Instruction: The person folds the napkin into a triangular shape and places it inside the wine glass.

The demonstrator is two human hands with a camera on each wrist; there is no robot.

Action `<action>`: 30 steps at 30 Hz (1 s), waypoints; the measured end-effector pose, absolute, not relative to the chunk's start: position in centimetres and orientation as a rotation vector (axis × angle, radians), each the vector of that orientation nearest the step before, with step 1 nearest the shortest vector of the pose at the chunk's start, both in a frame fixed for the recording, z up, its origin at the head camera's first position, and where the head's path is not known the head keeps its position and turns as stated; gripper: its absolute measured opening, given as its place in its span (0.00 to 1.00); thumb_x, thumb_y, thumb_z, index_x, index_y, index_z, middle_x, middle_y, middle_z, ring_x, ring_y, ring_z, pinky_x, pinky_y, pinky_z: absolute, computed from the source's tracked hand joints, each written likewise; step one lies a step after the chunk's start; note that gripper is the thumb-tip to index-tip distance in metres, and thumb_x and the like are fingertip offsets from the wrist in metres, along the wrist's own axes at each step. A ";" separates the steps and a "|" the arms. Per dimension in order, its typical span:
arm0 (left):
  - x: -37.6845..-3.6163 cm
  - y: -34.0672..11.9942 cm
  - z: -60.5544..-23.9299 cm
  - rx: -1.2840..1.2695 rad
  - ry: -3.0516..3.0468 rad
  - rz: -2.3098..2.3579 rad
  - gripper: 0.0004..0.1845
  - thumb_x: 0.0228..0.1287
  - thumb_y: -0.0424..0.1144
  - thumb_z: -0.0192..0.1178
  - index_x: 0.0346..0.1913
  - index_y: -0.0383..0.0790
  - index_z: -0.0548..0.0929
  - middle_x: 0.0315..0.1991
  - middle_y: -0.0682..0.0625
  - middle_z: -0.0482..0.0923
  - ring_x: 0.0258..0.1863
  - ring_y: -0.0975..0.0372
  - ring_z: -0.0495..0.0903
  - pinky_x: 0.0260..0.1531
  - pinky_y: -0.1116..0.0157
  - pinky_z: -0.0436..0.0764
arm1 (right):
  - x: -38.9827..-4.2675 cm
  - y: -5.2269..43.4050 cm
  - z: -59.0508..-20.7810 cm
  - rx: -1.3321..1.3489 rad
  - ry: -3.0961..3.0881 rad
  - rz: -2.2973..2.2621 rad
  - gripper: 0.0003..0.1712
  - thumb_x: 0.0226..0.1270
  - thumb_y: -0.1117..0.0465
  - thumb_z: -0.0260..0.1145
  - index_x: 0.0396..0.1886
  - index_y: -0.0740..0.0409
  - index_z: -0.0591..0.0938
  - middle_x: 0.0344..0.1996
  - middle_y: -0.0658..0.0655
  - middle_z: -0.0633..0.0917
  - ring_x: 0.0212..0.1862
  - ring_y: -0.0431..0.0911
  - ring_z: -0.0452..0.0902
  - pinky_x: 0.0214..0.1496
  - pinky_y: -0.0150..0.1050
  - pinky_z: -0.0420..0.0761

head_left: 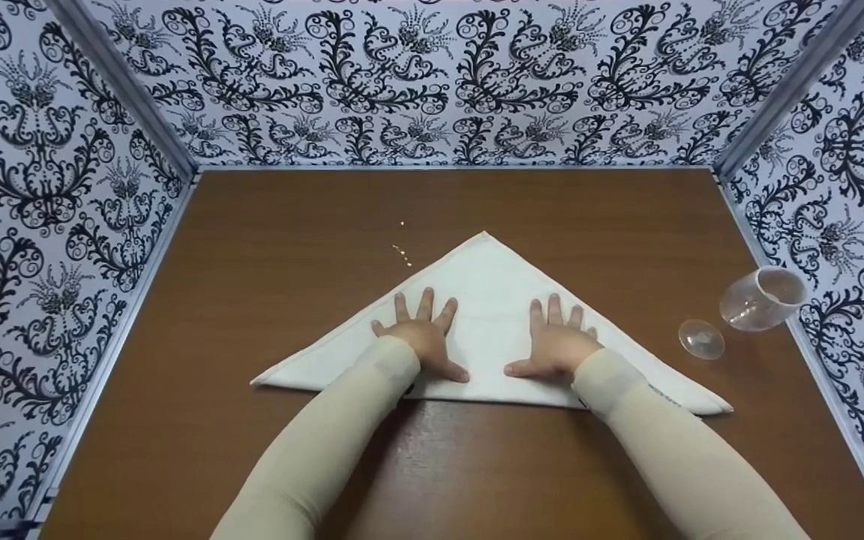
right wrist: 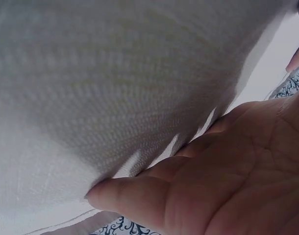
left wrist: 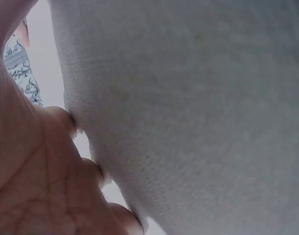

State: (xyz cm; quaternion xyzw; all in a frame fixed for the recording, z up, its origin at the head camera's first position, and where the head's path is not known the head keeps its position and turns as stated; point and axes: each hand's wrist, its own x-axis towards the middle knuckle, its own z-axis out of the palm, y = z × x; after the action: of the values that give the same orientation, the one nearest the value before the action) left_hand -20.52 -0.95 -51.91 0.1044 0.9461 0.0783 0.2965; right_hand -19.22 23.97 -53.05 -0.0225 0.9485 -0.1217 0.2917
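A white cloth napkin (head_left: 488, 315), folded into a triangle, lies on the brown table with its peak pointing away from me. My left hand (head_left: 421, 337) presses on its left half, fingers spread and straight. On the right half rests my right hand (head_left: 558, 345), also with fingers spread, its thumb pointing toward the left thumb. Close up, the left wrist view shows the left palm (left wrist: 46, 181) and fingertips against the cloth (left wrist: 198, 107). In the right wrist view the right palm (right wrist: 228, 181) faces the cloth (right wrist: 115, 88) in the same way.
A clear stemmed glass (head_left: 758, 300) stands at the table's right edge, beyond the napkin's right corner. Small white specks (head_left: 402, 255) dot the brown table (head_left: 289, 225) left of the peak. Patterned panels (head_left: 417, 82) wall the back and both sides.
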 end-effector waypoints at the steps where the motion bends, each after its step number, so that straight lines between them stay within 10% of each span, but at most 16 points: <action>1: -20.6 -0.9 -51.9 0.276 2.514 0.209 0.72 0.43 0.78 0.74 0.86 0.70 0.39 0.88 0.51 0.24 0.84 0.35 0.24 0.69 0.19 0.49 | -19.3 24.0 -53.0 -0.062 2.530 -0.322 0.82 0.54 0.21 0.72 0.86 0.64 0.38 0.83 0.76 0.31 0.79 0.83 0.26 0.73 0.84 0.43; 30: -21.6 -1.2 -51.8 0.294 2.619 0.215 0.69 0.48 0.77 0.71 0.87 0.65 0.41 0.88 0.45 0.27 0.84 0.33 0.30 0.69 0.20 0.52 | -20.0 24.0 -52.4 -0.079 2.615 -0.344 0.80 0.55 0.20 0.70 0.86 0.64 0.42 0.83 0.75 0.33 0.79 0.83 0.27 0.75 0.83 0.42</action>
State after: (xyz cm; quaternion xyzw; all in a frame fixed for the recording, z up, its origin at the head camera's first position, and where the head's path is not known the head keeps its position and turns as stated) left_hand -21.63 -1.19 -51.77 0.1077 0.9600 0.0789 0.2459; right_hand -20.04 23.99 -52.39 -0.0290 0.9598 -0.1263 0.2488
